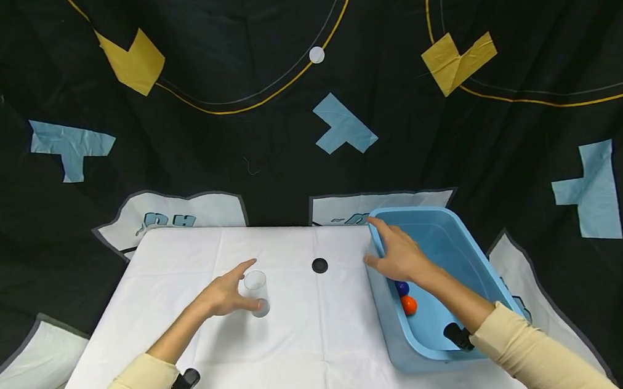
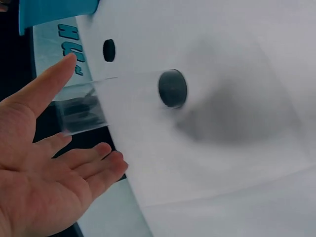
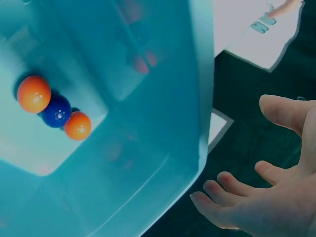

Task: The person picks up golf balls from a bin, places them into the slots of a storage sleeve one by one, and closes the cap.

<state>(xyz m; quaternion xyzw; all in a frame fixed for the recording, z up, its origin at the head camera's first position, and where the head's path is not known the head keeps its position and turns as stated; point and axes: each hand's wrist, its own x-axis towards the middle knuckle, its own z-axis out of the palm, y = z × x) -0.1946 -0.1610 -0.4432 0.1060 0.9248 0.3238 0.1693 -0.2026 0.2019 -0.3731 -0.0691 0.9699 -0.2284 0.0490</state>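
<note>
Both hands are spread wide, so the left hand (image 1: 224, 296) should wrap the clear cup (image 1: 256, 292) low while the right hand (image 1: 400, 253) steadies the blue bin (image 1: 463, 249) by its rim

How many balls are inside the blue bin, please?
3. Two orange balls lie on either side of one dark blue ball, all touching, on the blue bin's floor. The forearm hides part of the bin in the head view.

Bright, even light falls from above on the white table (image 1: 302, 343). The clear cup (image 2: 81, 108) smears with motion blur and throws a soft grey shadow. The head view bows at its edges.
</note>
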